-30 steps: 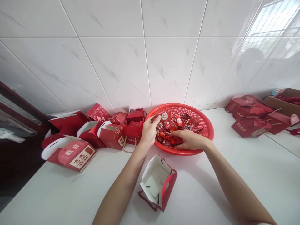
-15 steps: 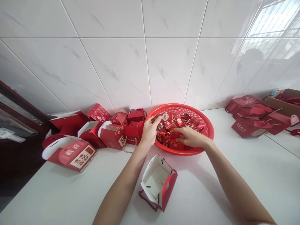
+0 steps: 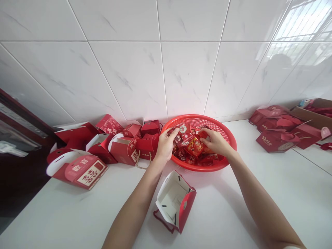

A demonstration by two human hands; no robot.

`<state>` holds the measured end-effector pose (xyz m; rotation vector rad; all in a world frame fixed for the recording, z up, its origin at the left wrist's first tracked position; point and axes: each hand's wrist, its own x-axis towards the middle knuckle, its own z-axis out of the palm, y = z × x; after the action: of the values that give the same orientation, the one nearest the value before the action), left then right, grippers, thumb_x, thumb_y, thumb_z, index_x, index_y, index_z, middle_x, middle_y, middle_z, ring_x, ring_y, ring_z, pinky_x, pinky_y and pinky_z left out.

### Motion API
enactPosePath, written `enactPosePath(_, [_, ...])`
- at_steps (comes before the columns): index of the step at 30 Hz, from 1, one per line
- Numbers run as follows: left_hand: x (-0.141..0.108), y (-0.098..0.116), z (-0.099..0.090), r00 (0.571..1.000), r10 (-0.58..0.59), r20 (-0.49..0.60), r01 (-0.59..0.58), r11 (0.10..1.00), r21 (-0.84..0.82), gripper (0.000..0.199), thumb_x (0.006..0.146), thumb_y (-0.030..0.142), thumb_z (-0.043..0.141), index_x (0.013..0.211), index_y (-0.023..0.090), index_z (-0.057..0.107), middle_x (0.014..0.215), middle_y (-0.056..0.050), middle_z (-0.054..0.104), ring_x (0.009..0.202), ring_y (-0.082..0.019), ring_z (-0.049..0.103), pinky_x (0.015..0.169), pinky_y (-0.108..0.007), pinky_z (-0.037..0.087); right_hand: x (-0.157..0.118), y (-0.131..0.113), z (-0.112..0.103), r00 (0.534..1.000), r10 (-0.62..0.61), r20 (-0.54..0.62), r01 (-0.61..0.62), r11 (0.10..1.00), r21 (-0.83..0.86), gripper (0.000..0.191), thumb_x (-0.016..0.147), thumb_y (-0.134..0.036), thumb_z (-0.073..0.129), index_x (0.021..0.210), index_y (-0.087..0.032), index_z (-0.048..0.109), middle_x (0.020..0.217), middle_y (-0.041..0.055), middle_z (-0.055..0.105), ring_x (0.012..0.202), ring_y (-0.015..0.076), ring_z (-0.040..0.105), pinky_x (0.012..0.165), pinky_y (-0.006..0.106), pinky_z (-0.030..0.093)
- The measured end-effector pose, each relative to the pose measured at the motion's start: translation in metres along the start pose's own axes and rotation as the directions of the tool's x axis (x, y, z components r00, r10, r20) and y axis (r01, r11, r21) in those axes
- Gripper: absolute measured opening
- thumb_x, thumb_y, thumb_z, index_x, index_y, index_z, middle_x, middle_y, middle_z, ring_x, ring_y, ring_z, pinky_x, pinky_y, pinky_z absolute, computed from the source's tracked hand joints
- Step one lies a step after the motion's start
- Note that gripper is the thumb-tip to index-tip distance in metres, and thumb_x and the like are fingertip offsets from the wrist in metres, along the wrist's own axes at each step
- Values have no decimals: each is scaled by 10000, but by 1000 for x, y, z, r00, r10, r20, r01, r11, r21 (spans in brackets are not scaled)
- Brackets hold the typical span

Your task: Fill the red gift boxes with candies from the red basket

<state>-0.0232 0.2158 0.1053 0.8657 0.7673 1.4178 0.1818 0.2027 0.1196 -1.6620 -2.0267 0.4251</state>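
Observation:
My left hand (image 3: 166, 143) is closed on red wrapped packets (image 3: 183, 134), the top one with a round pale label, above the left side of a red plastic basket (image 3: 230, 138). Close to it, my right hand (image 3: 215, 140) pinches a bright red packet (image 3: 204, 139) over the basket. An orange-and-gold patterned packet (image 3: 194, 147) lies between the hands; whether either one grips it I cannot tell. More red packets (image 3: 192, 159) fill the basket below. In front of the basket, between my forearms, an open red gift box (image 3: 188, 211) shows its white inside.
Several red gift boxes (image 3: 123, 148) stand left of the basket, one (image 3: 80, 171) nearest the left table edge. More red boxes (image 3: 277, 140) and a brown carton (image 3: 301, 113) are at the right. A tiled wall (image 3: 189, 76) rises behind the white table (image 3: 220, 214).
My right hand has risen from the packets in the basket, with a red packet in its fingers. The orange-and-gold packet now shows between the hands. My left hand stays nearly still.

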Motion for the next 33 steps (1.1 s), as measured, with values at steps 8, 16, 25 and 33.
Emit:
enactPosePath(8, [0,1,1,1000,-12,-2,12,1000,3,326,623,369,909,811,161,743,737,-21,742,706,-202,710,700,-330,560,2,9,-3,948,212,-239,-204,977,57,166,890,-219,480,1004,-210,601,779,75,699,737,265,638,657,342,442])
enactPosePath(16, [1,1,0,1000,-10,-1,10,1000,16,342,616,382,909,832,167,754,728,-21,748,711,-201,712,672,-311,556,4,22,-4,918,288,-271,-315,947,-61,280,916,-297,492,1170,-194,553,985,136,716,939,329,641,699,375,453])
enactPosePath(25, [0,1,2,1000,10,16,-10,1000,12,367,607,401,910,844,167,756,779,-38,775,799,-227,738,693,-309,557,3,26,0,892,109,-438,-170,980,-103,510,886,-256,518,1383,-146,473,1388,226,537,1254,378,538,967,488,473])
enactPosePath(33, [0,1,2,1000,1,9,-1,1000,11,373,595,400,916,834,163,756,772,-40,769,810,-241,737,736,-341,570,-4,-4,-1,978,-202,47,202,979,-9,206,937,-218,511,1057,-206,677,1057,88,737,969,261,676,863,384,508])
